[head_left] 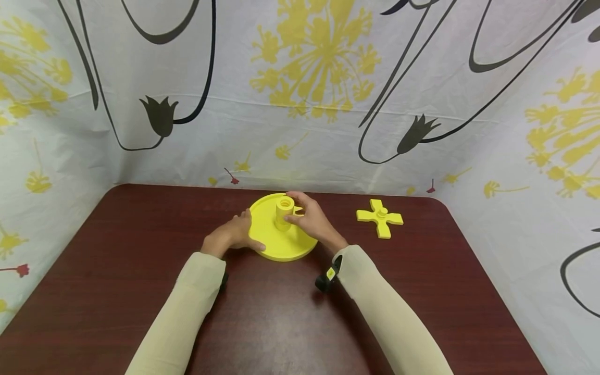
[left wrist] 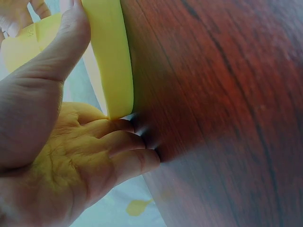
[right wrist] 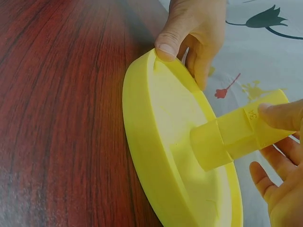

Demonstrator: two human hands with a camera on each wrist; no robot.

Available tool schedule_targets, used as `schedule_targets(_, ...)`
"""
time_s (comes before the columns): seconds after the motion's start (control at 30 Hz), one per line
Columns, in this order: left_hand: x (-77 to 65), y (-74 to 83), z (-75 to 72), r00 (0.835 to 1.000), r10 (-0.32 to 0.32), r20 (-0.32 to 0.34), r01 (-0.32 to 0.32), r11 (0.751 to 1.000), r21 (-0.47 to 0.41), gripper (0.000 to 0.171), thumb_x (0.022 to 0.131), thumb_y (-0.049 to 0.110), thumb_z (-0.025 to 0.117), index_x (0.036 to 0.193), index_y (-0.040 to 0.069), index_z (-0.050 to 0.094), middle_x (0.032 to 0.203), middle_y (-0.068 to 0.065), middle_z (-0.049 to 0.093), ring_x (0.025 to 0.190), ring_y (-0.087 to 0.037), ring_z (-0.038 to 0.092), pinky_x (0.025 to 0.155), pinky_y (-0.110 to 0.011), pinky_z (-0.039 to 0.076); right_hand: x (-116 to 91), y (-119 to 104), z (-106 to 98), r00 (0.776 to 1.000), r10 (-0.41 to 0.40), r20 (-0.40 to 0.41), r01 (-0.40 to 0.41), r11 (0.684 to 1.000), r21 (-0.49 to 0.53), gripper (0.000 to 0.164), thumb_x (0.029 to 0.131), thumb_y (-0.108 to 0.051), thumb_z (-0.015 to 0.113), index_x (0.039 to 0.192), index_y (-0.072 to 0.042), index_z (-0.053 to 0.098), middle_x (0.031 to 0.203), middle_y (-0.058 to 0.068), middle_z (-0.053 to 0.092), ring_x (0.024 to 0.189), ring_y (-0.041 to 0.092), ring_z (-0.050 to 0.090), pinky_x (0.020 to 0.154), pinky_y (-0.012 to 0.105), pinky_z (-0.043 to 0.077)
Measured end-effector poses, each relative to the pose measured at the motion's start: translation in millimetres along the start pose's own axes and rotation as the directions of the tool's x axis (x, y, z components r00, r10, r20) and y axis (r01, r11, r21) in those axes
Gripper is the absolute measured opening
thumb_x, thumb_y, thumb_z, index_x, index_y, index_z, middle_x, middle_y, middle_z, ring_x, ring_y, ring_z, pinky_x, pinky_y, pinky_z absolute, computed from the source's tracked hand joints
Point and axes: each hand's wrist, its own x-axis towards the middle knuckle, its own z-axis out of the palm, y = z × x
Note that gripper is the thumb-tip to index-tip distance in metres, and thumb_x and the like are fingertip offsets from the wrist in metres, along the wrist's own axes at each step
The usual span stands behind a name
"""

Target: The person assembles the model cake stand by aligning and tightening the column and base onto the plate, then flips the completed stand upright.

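Note:
A round yellow dish (head_left: 283, 247) with a low raised rim lies on the table. From its middle rises a thick yellow tube (head_left: 284, 212), hollow at the top and marked with small raised characters in the right wrist view. My left hand (head_left: 235, 232) grips the dish's left side. Its thumb (right wrist: 166, 49) lies over the rim, while the fingers (left wrist: 125, 142) rest along the outside with their tips at the tabletop. At the upper part of the tube, my right hand (head_left: 315, 221) holds it between thumb (right wrist: 279, 116) and fingers, which are partly hidden behind it.
To the right of the dish, a flat yellow cross-shaped piece (head_left: 380, 219) with a short round peg lies on the dark red wooden table (head_left: 276, 323). A white cloth (head_left: 225, 78) with flower prints hangs behind the table and at both sides.

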Motion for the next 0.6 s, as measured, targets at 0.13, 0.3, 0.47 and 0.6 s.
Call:
schedule_targets(0.13,-0.1,0.1,-0.1,1.000,0.004,0.001,-0.004,1.000,-0.001,0.117,0.087,0.046,0.074,0.155,-0.007,-0.005,0.164,-0.025,0.001,0.151,-0.043,0.004,0.121,-0.053,0.016,0.6,0.6,0.1,1.000,-0.029,0.003,0.029,1.000,0.011,0.059,0.090,0.000,0.071,0.144,0.001,0.047,0.140,0.017,0.055,0.129,0.032,0.054,0.105,0.048,0.046)
schedule_targets(0.3,-0.3,0.3,-0.8,1.000,0.007,0.004,-0.007,1.000,-0.004,0.117,0.087,0.045,0.074,0.155,-0.007,-0.005,0.164,-0.025,0.000,0.151,-0.043,0.004,0.121,-0.054,0.015,1.1,-0.1,0.1,1.000,-0.022,-0.003,0.022,1.000,0.000,0.059,0.089,-0.001,0.072,0.143,0.000,0.048,0.140,0.017,0.055,0.128,0.032,0.054,0.103,0.047,0.047)
schedule_targets(0.47,-0.1,0.2,-0.7,1.000,0.002,0.005,-0.002,1.000,-0.003,0.117,0.087,0.046,0.074,0.155,-0.007,-0.005,0.164,-0.025,0.000,0.151,-0.043,0.004,0.121,-0.054,0.015,1.1,0.0,1.4,1.000,0.010,-0.019,-0.011,0.999,-0.038,0.060,0.089,-0.005,0.074,0.143,-0.003,0.049,0.138,0.013,0.057,0.125,0.029,0.056,0.098,0.043,0.051)
schedule_targets(0.6,0.3,-0.2,-0.7,1.000,0.000,0.006,0.000,1.000,0.002,0.117,0.087,0.046,0.074,0.155,-0.007,-0.005,0.164,-0.025,0.000,0.151,-0.043,0.004,0.121,-0.054,0.015,1.3,0.5,2.8,0.999,0.030,-0.035,-0.032,0.998,-0.048,0.060,0.088,-0.008,0.076,0.142,-0.005,0.050,0.135,0.012,0.059,0.122,0.028,0.057,0.094,0.041,0.053)
